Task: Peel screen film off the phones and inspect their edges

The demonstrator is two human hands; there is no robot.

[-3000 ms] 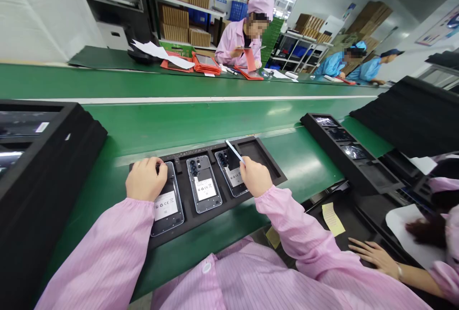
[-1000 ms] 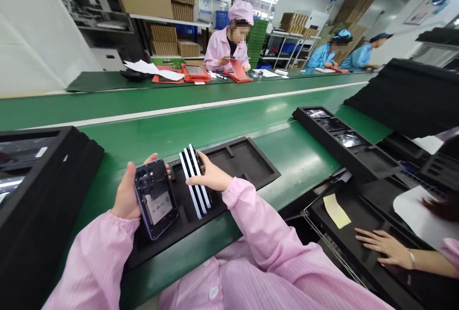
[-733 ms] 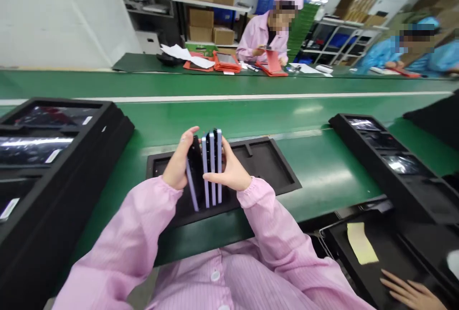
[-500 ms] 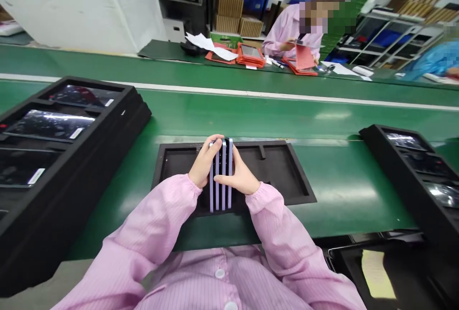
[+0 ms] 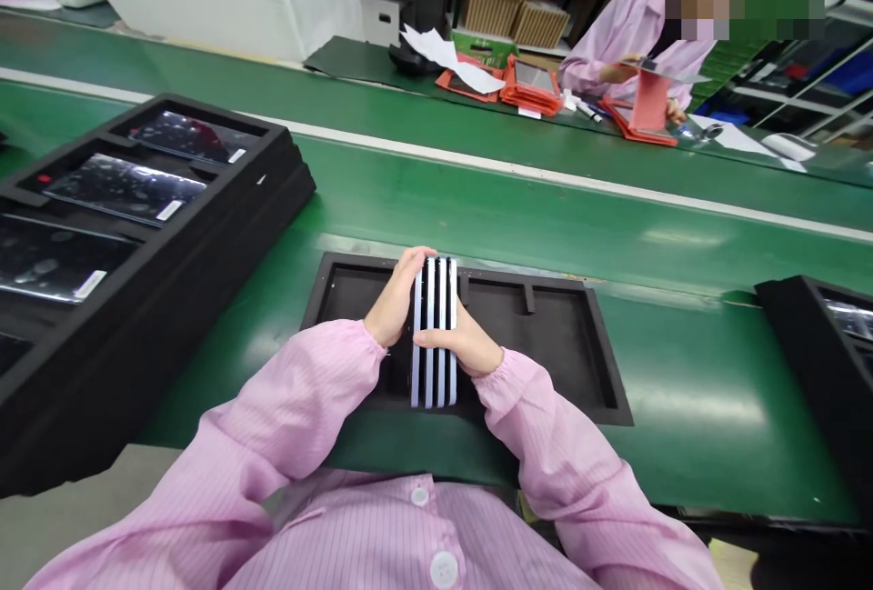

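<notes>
Several slim phones [image 5: 429, 381] with pale lavender edges stand on their sides, pressed together in a row. My left hand [image 5: 396, 301] grips the row from the left, fingers over its far end. From the right, my right hand [image 5: 470, 341] closes round the same row, its thumb lying across the edges. Beneath them lies a shallow black foam tray [image 5: 546, 335] with raised dividers. Whether the phones touch its floor I cannot tell.
On the left stands a tall stack of black foam trays [image 5: 205, 226] holding glossy dark screens with white labels. Another black tray stack [image 5: 811, 363] stands at right. Across the green bench [image 5: 436, 195], a co-worker in a pink sleeve [image 5: 614, 31] handles a red-covered item [image 5: 649, 104].
The view has turned right and tilted. Both hands still hold the phones, whose gaps look more even, with the row squared up. The co-worker's red cover has shifted.
</notes>
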